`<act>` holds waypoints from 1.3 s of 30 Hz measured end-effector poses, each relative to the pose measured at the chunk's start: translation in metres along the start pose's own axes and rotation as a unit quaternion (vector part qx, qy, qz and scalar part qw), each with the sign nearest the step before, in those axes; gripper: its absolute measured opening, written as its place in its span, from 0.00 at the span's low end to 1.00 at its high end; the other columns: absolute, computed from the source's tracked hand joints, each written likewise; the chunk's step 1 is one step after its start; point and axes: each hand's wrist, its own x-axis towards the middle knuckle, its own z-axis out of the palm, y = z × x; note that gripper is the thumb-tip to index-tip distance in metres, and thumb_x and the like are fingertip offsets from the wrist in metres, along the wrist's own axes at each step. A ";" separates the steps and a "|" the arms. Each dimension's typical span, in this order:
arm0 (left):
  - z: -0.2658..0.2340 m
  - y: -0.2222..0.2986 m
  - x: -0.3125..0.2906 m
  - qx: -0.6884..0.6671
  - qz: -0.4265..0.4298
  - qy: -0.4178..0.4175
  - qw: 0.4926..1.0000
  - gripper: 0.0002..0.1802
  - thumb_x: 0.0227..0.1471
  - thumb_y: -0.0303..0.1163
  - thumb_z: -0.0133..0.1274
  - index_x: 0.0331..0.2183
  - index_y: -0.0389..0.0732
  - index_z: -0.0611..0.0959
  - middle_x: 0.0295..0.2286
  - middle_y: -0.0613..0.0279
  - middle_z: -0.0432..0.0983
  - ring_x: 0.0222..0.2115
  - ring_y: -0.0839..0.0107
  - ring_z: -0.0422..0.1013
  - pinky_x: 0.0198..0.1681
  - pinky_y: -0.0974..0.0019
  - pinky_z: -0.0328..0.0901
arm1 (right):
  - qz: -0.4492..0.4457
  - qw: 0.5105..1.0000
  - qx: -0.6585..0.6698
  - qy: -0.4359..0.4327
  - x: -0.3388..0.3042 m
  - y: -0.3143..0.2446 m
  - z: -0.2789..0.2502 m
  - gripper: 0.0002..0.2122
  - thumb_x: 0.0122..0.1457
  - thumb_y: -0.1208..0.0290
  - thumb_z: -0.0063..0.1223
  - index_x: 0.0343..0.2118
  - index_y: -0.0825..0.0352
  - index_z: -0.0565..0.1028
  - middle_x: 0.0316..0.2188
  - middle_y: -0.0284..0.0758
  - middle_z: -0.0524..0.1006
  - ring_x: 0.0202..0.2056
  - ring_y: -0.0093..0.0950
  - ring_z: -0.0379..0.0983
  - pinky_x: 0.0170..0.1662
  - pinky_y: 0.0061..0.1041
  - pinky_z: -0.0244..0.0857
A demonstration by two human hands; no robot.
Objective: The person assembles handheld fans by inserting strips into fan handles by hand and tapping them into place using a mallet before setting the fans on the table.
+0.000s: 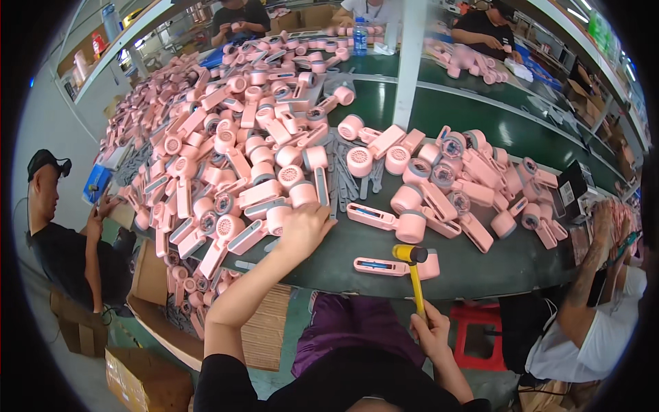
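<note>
My right hand (432,329) is closed round the handle of a small mallet (417,281) with a yellow and black head. That head is over a pink handheld fan (376,266), which lies near the bench's front edge with its handle hollow open and a blue part inside. My left hand (305,230) is at the front of a big heap of pink fans (237,161), fingers curled down beside an upright fan handle (320,187). What those fingers hold is hidden. Just behind the mallet, another open fan (372,216) lies on the green bench (322,261).
Grey strips (350,180) lie between the left heap and a smaller fan pile (453,172) on the right. A metal post (408,75) stands beyond. Co-workers sit left (62,233), right (590,309) and across the bench. Below are a cardboard box (154,295) and a red stool (473,340).
</note>
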 end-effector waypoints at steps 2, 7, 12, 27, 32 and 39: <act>0.025 0.007 0.006 0.030 0.001 -0.001 1.000 0.16 0.42 0.42 0.60 0.29 0.41 0.78 0.22 0.60 0.74 0.23 0.62 0.74 0.24 0.63 0.67 | -0.005 1.000 0.001 0.008 -0.004 0.003 -0.003 0.17 0.55 0.80 0.51 0.49 0.74 0.69 0.15 0.26 0.70 0.15 0.12 0.62 0.18 0.13 0.56; 0.043 0.038 0.019 0.184 -0.141 -0.079 0.970 0.13 0.41 0.39 0.60 0.26 0.41 0.77 0.21 0.62 0.75 0.22 0.69 0.76 0.21 0.70 0.70 | 0.018 0.999 0.027 0.027 -0.013 0.010 -0.011 0.17 0.55 0.80 0.51 0.49 0.74 0.69 0.15 0.26 0.70 0.14 0.12 0.63 0.19 0.13 0.57; 0.052 0.033 0.007 0.244 -0.174 -0.085 0.950 0.04 0.45 0.26 0.50 0.28 0.40 0.77 0.28 0.62 0.74 0.29 0.70 0.76 0.24 0.70 0.72 | 0.000 0.999 0.025 0.024 -0.012 0.011 -0.015 0.18 0.55 0.79 0.51 0.50 0.74 0.68 0.16 0.26 0.70 0.15 0.12 0.63 0.19 0.13 0.57; 0.002 0.019 -0.050 -0.512 -0.260 0.067 0.816 0.12 0.56 0.27 0.45 0.40 0.32 0.78 0.32 0.55 0.78 0.32 0.71 0.76 0.23 0.74 0.69 | -0.030 0.999 0.039 0.008 -0.018 0.017 -0.014 0.16 0.56 0.81 0.47 0.49 0.73 0.68 0.17 0.27 0.70 0.15 0.12 0.62 0.19 0.12 0.54; 0.011 0.038 -0.040 -0.512 -0.228 0.046 0.827 0.10 0.52 0.21 0.50 0.39 0.33 0.75 0.28 0.60 0.75 0.29 0.74 0.74 0.29 0.76 0.67 | 0.003 0.998 0.051 0.021 -0.025 0.013 -0.015 0.18 0.55 0.79 0.52 0.50 0.74 0.68 0.16 0.27 0.70 0.15 0.12 0.63 0.20 0.13 0.57; 0.012 0.083 -0.032 -0.395 -0.107 0.000 0.912 0.14 0.43 0.21 0.57 0.36 0.37 0.78 0.24 0.59 0.76 0.23 0.70 0.72 0.28 0.71 0.66 | 0.000 0.999 0.029 0.033 -0.032 0.004 -0.016 0.18 0.55 0.79 0.52 0.49 0.75 0.68 0.16 0.27 0.70 0.15 0.12 0.63 0.20 0.13 0.57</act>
